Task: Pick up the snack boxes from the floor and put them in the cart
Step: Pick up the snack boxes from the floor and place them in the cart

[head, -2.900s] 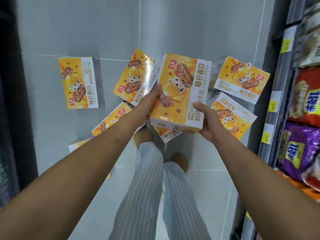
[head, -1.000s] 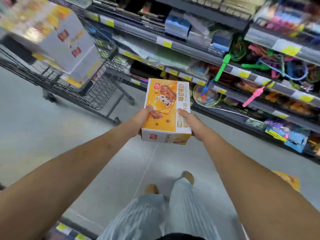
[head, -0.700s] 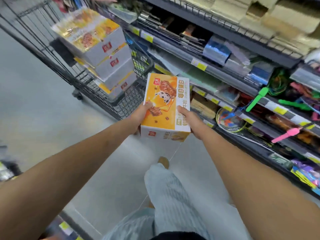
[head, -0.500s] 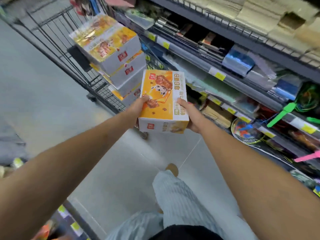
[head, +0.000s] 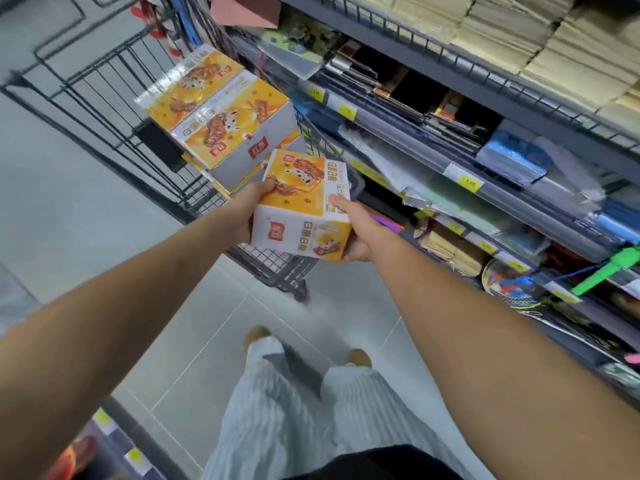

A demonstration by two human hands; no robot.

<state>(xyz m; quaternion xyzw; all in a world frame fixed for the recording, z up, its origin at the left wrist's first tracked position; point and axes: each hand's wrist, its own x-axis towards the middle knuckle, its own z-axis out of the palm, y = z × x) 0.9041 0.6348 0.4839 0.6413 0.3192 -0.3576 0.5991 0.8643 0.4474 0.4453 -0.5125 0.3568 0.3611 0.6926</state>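
I hold an orange and white snack box [head: 304,199] with both hands, over the near end of a black wire cart [head: 114,109]. My left hand [head: 251,206] grips its left side and my right hand [head: 356,230] grips its right side and underside. Inside the cart, several more snack boxes [head: 221,112] of the same kind lie stacked, just beyond the held one. The boxes on the floor are out of view.
A store shelf [head: 450,174] with yellow price tags, stationery and toys runs along the right, close to the cart. Grey tiled floor [head: 69,209] lies to the left. My striped trousers [head: 294,410] and feet are below. Another shelf edge [head: 114,431] shows at the bottom left.
I have turned from the boxes on the floor and walked up to the cart with the box in both hands. The box is now over the cart's near end.
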